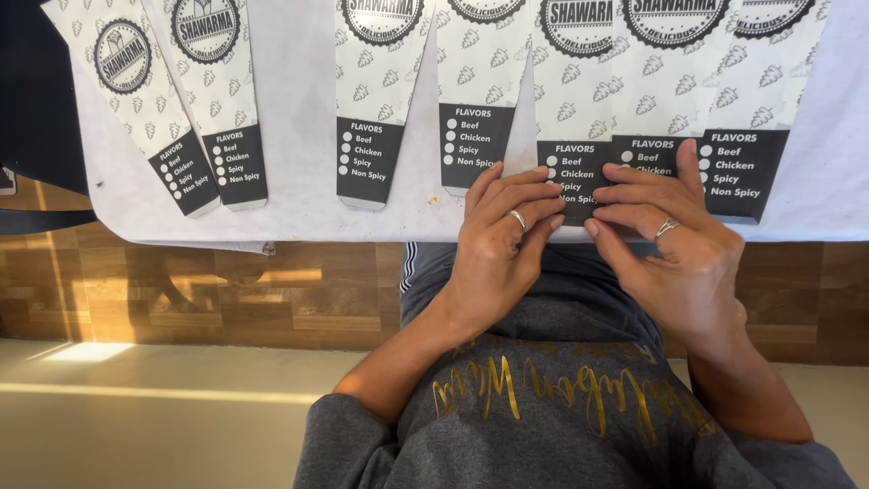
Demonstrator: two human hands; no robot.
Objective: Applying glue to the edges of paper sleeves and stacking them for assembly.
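Note:
Several tapered paper food sleeves, white with a small printed pattern and black ends, lie in a row on a white sheet (299, 118). My left hand (502, 240), with a ring on one finger, rests its fingertips on the black end of one sleeve (572, 158) at the table's near edge. My right hand (674, 240), also ringed, presses fingers flat on the neighbouring sleeve (654, 149), thumb up beside a third sleeve (742, 167). Both hands lie flat with fingers together, touching the paper. Neither hand visibly grips or lifts anything.
More sleeves lie apart to the left (367, 154), (233, 154), (172, 163), and one more (472, 136) beside my left hand. The white sheet ends at the table edge above a wood-patterned wall strip (181, 299) and a pale floor (136, 417).

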